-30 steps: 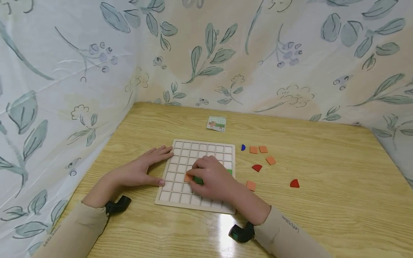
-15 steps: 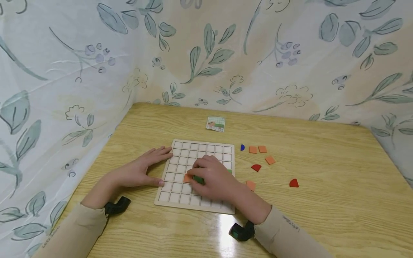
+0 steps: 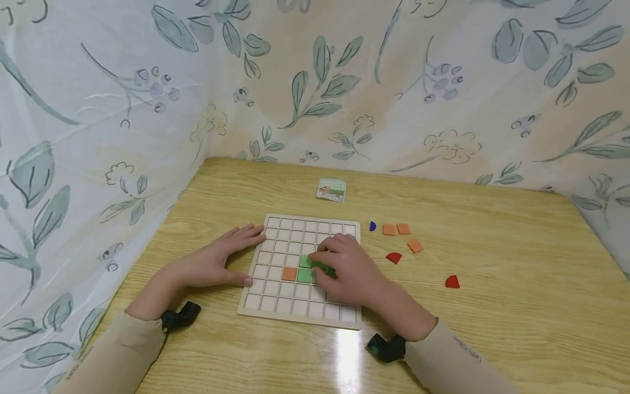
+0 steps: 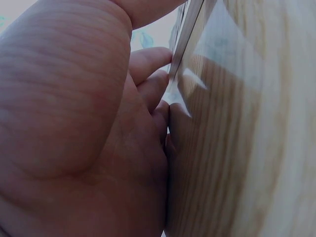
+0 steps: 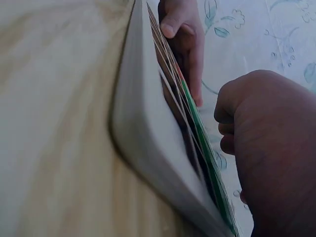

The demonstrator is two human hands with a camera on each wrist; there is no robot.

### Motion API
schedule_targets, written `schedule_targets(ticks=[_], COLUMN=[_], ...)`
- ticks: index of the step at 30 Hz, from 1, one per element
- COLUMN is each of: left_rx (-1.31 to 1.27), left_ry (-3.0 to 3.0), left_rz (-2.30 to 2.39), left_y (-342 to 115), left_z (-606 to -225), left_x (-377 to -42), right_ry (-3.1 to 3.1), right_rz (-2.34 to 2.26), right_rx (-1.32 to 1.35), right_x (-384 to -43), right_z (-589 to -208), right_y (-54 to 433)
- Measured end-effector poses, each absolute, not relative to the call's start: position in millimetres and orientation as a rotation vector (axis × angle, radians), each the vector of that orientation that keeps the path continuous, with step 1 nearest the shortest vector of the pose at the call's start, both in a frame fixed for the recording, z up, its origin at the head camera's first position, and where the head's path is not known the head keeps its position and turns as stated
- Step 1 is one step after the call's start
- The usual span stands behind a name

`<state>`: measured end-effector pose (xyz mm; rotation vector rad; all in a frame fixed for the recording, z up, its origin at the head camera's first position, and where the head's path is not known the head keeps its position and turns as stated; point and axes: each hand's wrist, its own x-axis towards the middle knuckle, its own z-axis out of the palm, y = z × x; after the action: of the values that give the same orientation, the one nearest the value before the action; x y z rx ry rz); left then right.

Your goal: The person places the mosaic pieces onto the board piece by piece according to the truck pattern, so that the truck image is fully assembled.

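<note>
Backdrop: printed cloth [image 3: 394,137] rises behind the wood-grain table [image 3: 492,230] and along its left side; glare [image 3: 348,358] lies in front of your board [image 3: 271,287].
Orange tile [image 3: 289,273]: in a cell of the board, just left of the green tiles [image 3: 304,275]; it looks seated, though you can't be sure it is fully down.
Left grip: your left hand [image 3: 211,266] is spread, thumb and fingers apart, touching the board's left edge without clamping it.
Right grip: your right hand [image 3: 351,271] is bent over the green tiles, thumb and forefinger apart, no piece visible between them; you can't tell whether a fingertip touches a tile.
Snag risk: drag those fingers low and you could hook a green tile's edge and tip it from its cell.
Skid risk: push too hard with the left and the board could slide right, towards the loose pieces.
Sweep risk: swing your right sleeve [image 3: 460,355] wide and low, and it might scatter the red pieces [image 3: 394,258].
Right of board: three loose orange tiles [image 3: 389,230] and a blue piece [image 3: 372,226].
Beyond board: a small patterned card [image 3: 331,190].
In the way: your right hand hides part of the green tiles; the right wrist view sees the board nearly edge-on.
</note>
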<state>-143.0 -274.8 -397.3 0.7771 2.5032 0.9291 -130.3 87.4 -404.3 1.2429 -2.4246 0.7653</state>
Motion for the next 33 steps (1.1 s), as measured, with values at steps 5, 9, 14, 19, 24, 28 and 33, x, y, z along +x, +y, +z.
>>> schedule_targets(ticks=[5, 9, 14, 19, 24, 28, 33], left_rx=[0.789, 0.78, 0.771, 0.759, 0.761, 0.769, 0.775], left_ry=[2.507, 2.502, 2.503, 2.496, 2.495, 2.502, 2.499], left_rz=[0.934, 0.938, 0.932, 0.927, 0.925, 0.923, 0.926], left_y=[-275, -275, -274, -274, -274, -275, -274], left_z=[-397, -396, -395, -393, -394, -395, -395], left_x=[-143, -142, -142, -142, -143, -144, -144], right_ry=[-2.438, -2.448, -2.403, -2.373, -2.375, -2.388, -2.421], right_rz=[0.766, 0.759, 0.744, 0.739, 0.727, 0.706, 0.66], right_rx=[1.181, 1.104, 1.01, 0.93, 0.871, 0.834, 0.785], right_x=[-133, -135, -138, -140, -138, -137, -136], right_z=[-403, -403, -406, -408, -409, -408, -408], right_y=[107, 127, 157, 188, 213, 229, 247])
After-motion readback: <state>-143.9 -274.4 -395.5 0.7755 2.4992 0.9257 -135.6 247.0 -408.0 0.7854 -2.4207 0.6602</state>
